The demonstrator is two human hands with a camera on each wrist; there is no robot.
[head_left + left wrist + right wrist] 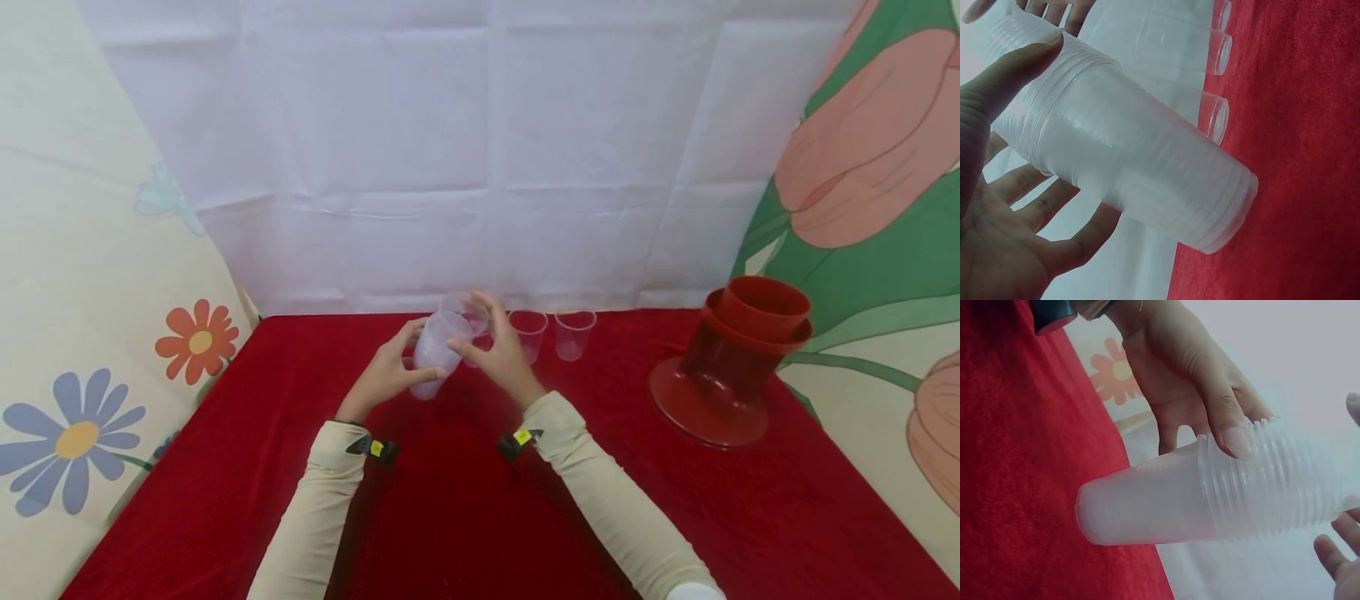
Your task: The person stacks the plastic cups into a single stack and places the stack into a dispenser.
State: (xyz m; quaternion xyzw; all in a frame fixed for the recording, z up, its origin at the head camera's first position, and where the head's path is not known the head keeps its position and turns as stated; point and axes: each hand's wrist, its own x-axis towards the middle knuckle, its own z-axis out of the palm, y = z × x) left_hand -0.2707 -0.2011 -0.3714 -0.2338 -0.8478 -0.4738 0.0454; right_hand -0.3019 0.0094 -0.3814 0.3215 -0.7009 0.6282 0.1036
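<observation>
A tall stack of nested clear plastic cups (1141,150) tilts in midair above the cloth, mouths upward and away from me. My left hand (386,372) grips it, with the thumb across the rims on one side and the fingers behind. At the mouth end my right hand (498,346) reaches round the top cup, fingers spread, thumb touching near the rim. Only a few of its fingertips (1329,553) show at the edge of the right wrist view. Beyond the hands, single clear cups (573,336) stand upright in a row, partly hidden by the right hand.
A red, wide-based plastic stand (731,367) with a collared top is on the right of the table. Red cloth (450,517) covers the table. A white sheet (480,167) hangs along its back edge, with flowered hangings (75,442) at both sides.
</observation>
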